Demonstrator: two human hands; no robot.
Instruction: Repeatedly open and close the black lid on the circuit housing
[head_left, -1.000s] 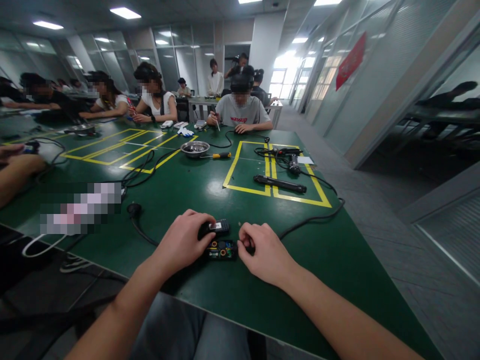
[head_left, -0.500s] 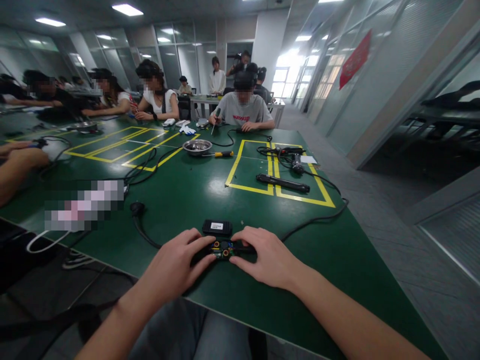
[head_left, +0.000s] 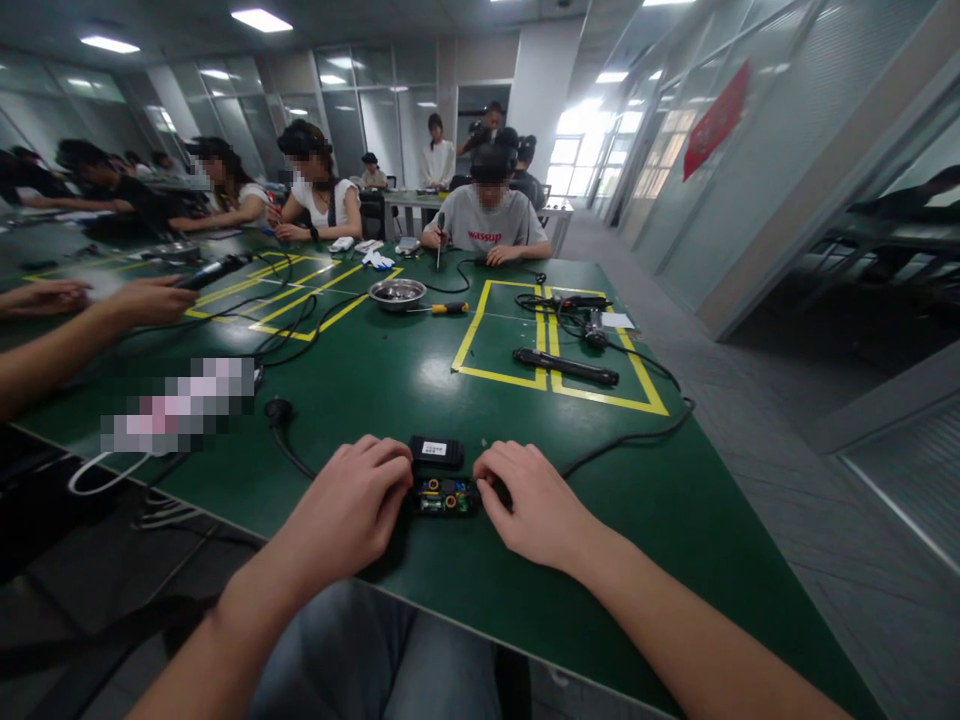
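An opened black power adapter (head_left: pixel 445 503) lies on the green table in front of me, its circuit board with copper coils exposed. Its black cover (head_left: pixel 436 451), bearing a white label, rests just beyond it. My left hand (head_left: pixel 364 500) is at the adapter's left end, fingers curled together around where the power cord (head_left: pixel 294 458) enters; the grip itself is partly hidden. At the opposite end, my right hand (head_left: pixel 529 500) pinches with thumb and forefinger where the other cord (head_left: pixel 600 455) comes out.
A metal bowl (head_left: pixel 397 292) and a yellow-black screwdriver (head_left: pixel 448 309) lie farther back. Inside yellow tape rests a black bar-shaped part (head_left: pixel 566 367). A plug (head_left: pixel 277 411) and a blurred pinkish item (head_left: pixel 184 402) are at left. A co-worker's arm (head_left: pixel 112 325) reaches in there; another person sits opposite.
Both my hands have drawn apart from the adapter's middle to its two ends, uncovering more of the circuit board. At left, the co-worker's hand now holds out a dark, elongated object.
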